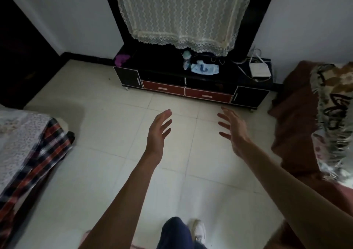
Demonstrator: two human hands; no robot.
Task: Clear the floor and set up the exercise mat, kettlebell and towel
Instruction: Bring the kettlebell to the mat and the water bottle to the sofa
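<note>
Pale floor tiles (107, 153) fill the middle of the head view. Both my arms reach forward over them. My left hand (159, 132) is held out with fingers spread and nothing in it. My right hand (234, 130) faces it a short way to the right, fingers also apart and holding nothing. No exercise mat, kettlebell or towel shows in this view.
A low black and red TV cabinet (191, 90) stands against the far wall under a lace curtain (181, 13), with small items and a white box (259, 70) on top. A bed with a plaid cloth (44, 153) is at left. A brown-covered sofa (294, 118) is at right.
</note>
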